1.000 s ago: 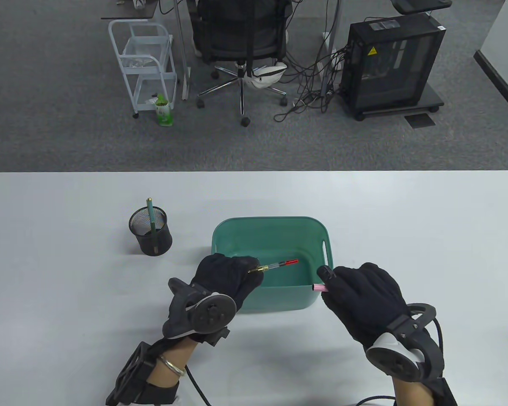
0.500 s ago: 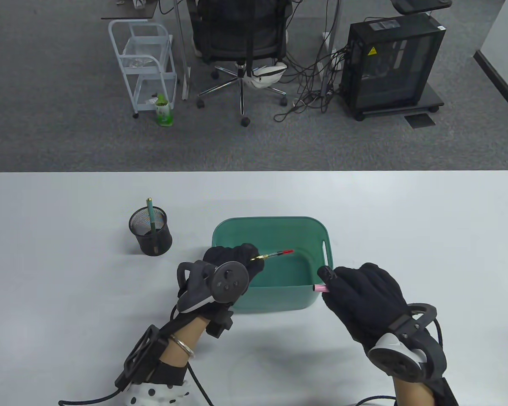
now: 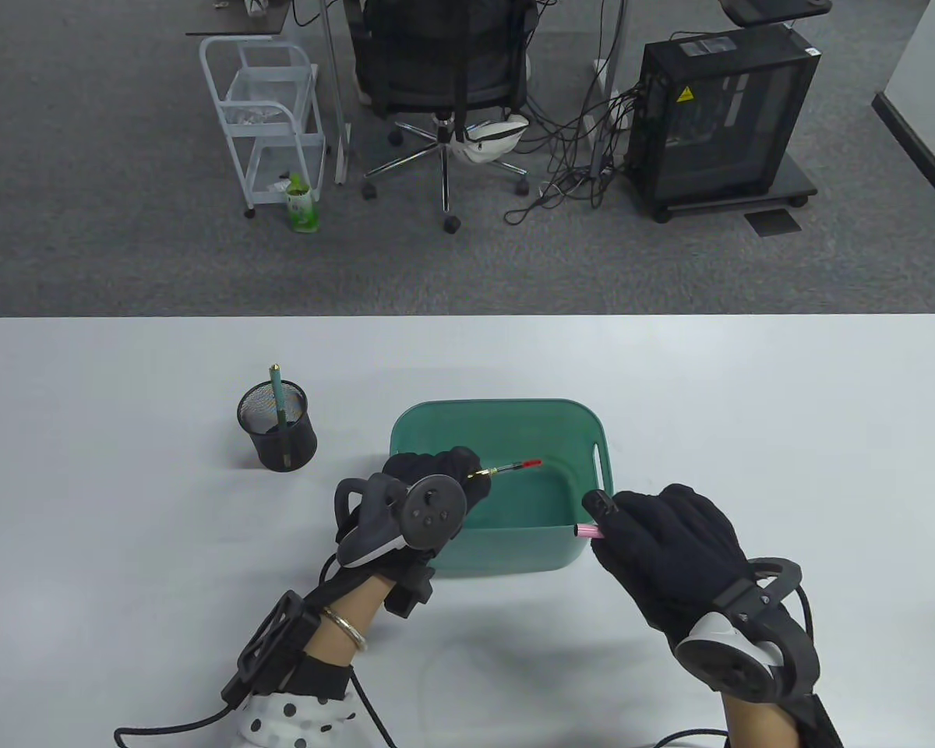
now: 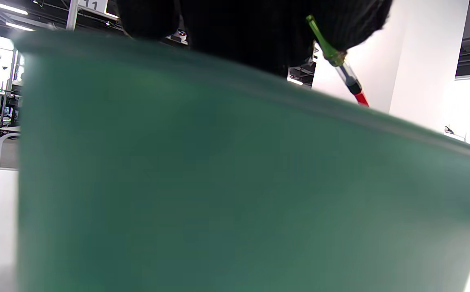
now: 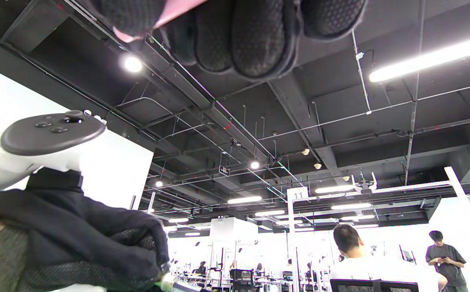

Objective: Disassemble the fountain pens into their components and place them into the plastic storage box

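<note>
Fountain-pen inner section, gold nib collar plus clear converter with red end (image 3: 506, 468): pinched at nib end by left hand (image 3: 436, 487), hanging over green plastic storage box (image 3: 502, 425). Light, slim, brittle, slippery; hold at collar. Right hand (image 3: 670, 545) grips pink pen barrel (image 3: 589, 531), near-right of box.

My overhead camera looks down at the table (image 3: 125, 483); my left wrist camera faces the green box (image 4: 218, 182) close; my right tilts ceilingward.

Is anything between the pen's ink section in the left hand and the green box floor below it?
Nothing visible: the left hand holds the ink section over the open storage box.
</note>
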Available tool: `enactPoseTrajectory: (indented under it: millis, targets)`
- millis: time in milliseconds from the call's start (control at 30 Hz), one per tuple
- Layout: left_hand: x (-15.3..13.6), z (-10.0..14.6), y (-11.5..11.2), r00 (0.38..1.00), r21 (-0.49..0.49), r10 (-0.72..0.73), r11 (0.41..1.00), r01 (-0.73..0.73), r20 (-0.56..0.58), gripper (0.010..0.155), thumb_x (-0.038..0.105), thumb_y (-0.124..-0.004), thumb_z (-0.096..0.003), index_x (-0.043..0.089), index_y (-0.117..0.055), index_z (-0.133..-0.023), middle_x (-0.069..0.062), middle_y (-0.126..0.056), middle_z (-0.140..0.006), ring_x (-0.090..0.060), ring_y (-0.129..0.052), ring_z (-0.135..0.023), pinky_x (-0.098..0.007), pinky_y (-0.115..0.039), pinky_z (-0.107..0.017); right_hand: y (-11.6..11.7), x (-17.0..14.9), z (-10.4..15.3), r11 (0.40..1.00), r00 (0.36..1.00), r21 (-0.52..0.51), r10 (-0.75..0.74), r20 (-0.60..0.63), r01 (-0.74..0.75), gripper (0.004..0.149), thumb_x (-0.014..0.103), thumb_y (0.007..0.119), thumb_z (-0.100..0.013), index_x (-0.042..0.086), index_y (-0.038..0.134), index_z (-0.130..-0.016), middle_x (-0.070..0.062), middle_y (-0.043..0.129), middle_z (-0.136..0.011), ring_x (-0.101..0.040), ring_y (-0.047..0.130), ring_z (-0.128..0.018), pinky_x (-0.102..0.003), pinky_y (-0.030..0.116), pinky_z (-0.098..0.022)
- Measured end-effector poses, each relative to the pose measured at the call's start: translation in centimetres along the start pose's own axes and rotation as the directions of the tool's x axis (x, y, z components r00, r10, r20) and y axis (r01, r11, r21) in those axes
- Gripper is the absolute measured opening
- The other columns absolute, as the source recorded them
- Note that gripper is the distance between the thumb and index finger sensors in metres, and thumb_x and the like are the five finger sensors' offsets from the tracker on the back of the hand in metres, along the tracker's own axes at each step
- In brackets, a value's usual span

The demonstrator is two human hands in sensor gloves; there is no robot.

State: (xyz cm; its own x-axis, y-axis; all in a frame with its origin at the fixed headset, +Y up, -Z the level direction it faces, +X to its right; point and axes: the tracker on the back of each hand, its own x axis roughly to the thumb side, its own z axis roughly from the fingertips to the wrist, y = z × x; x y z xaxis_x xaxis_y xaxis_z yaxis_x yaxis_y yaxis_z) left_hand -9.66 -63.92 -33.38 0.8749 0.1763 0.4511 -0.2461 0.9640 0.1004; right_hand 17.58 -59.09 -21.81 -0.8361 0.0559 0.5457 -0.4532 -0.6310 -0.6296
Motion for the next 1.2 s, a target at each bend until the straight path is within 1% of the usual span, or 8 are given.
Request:
enactPoseTrajectory:
  millis: [100, 200, 367, 500, 700, 800, 967, 1200]
  targets:
    - [-0.1, 0.1, -0.2, 1.0, 0.001, 0.0, 1.0, 0.0, 0.003, 0.046, 0.048, -0.066, -0.067, 0.014, -0.075, -0.098, -0.004, -0.096, -0.09, -0.023, -0.095, -0.08, -0.05, -0.066, -0.075, 0.0, 0.0, 0.0, 1.0, 1.0, -0.001, 0.001, -0.001, -0.001, 0.046, 0.05, 0.069, -0.055, 0.034, 0.08, -0.096, 0.005, 0.084, -0.087, -0.013, 0.089, -0.071, -0.044, 0.067, -0.071]
    - [-0.2, 0.3, -0.4, 1.0, 0.0, -0.005, 1.0, 0.005, 0.006, 0.056, 0.052, -0.064, -0.0663, 0.014, -0.071, -0.106, -0.008, -0.09, -0.102, -0.027, -0.089, -0.09, -0.053, -0.062, -0.078, 0.0, 0.0, 0.0, 1.0, 1.0, -0.001, -0.001, 0.0, 0.001, 0.046, 0.05, 0.069, -0.055, 0.034, 0.08, -0.096, 0.005, 0.084, -0.087, -0.013, 0.089, -0.071, -0.044, 0.067, -0.071]
    - [-0.4, 0.8, -0.1, 0.999, 0.001, 0.02, 1.0, -0.02, 0.028, 0.063, 0.053, -0.059, -0.0678, 0.013, -0.064, -0.116, -0.014, -0.075, -0.119, -0.034, -0.074, -0.108, -0.056, -0.052, -0.085, 0.1, 0.0, 0.0, 1.0, 1.0, 0.003, 0.0, 0.001, 0.0, 0.046, 0.05, 0.069, -0.055, 0.034, 0.08, -0.096, 0.005, 0.084, -0.087, -0.013, 0.089, -0.071, -0.044, 0.067, -0.071]
    - [-0.3, 1.3, 0.1, 0.999, 0.008, 0.018, 1.0, -0.018, 0.045, 0.068, 0.053, -0.055, -0.0681, 0.013, -0.055, -0.122, -0.015, -0.064, -0.126, -0.037, -0.063, -0.115, -0.057, -0.044, -0.087, 0.1, 0.0, 0.0, 1.0, 1.0, 0.006, 0.002, 0.003, -0.002, 0.046, 0.05, 0.069, -0.054, 0.034, 0.08, -0.096, 0.005, 0.084, -0.087, -0.013, 0.089, -0.071, -0.044, 0.067, -0.071]
    - [-0.2, 2.4, 0.3, 0.998, -0.004, -0.018, 1.0, 0.018, 0.056, 0.073, 0.054, -0.053, -0.068, 0.012, -0.044, -0.127, -0.016, -0.05, -0.133, -0.039, -0.047, -0.122, -0.058, -0.032, -0.089, 0.2, 0.1, 0.0, 1.0, 1.0, 0.011, 0.003, 0.005, -0.003, 0.046, 0.05, 0.069, -0.055, 0.034, 0.08, -0.096, 0.005, 0.084, -0.087, -0.013, 0.089, -0.071, -0.044, 0.067, -0.071]
    - [-0.2, 3.0, 0.5, 0.998, -0.012, -0.034, 0.999, 0.035, 0.061, 0.074, 0.054, -0.051, -0.068, 0.012, -0.042, -0.128, -0.016, -0.046, -0.134, -0.039, -0.042, -0.123, -0.057, -0.029, -0.089, 0.2, 0.1, 0.0, 1.0, 1.0, 0.012, 0.003, 0.006, -0.003, 0.046, 0.05, 0.069, -0.054, 0.034, 0.08, -0.096, 0.005, 0.084, -0.087, -0.013, 0.089, -0.071, -0.044, 0.067, -0.071]
    - [-0.3, 4.5, 0.6, 0.995, -0.019, -0.066, 0.998, 0.067, 0.071, 0.073, 0.053, -0.05, -0.0685, 0.011, -0.041, -0.128, -0.017, -0.041, -0.135, -0.04, -0.038, -0.123, -0.057, -0.026, -0.089, 0.2, 0.1, 0.0, 1.0, 1.0, 0.012, 0.003, 0.006, -0.003, 0.046, 0.05, 0.069, -0.055, 0.034, 0.08, -0.096, 0.005, 0.084, -0.087, -0.013, 0.089, -0.071, -0.044, 0.067, -0.071]
    - [-0.8, 7.5, 0.6, 0.991, -0.034, -0.105, 0.994, 0.108, 0.081, 0.074, 0.052, -0.048, -0.0689, 0.011, -0.036, -0.129, -0.017, -0.036, -0.136, -0.04, -0.034, -0.124, -0.057, -0.023, -0.089, 0.4, 0.3, -0.1, 1.0, 1.0, 0.026, 0.007, 0.015, -0.008, 0.046, 0.05, 0.069, -0.055, 0.034, 0.08, -0.096, 0.006, 0.084, -0.087, -0.013, 0.089, -0.071, -0.044, 0.067, -0.071]
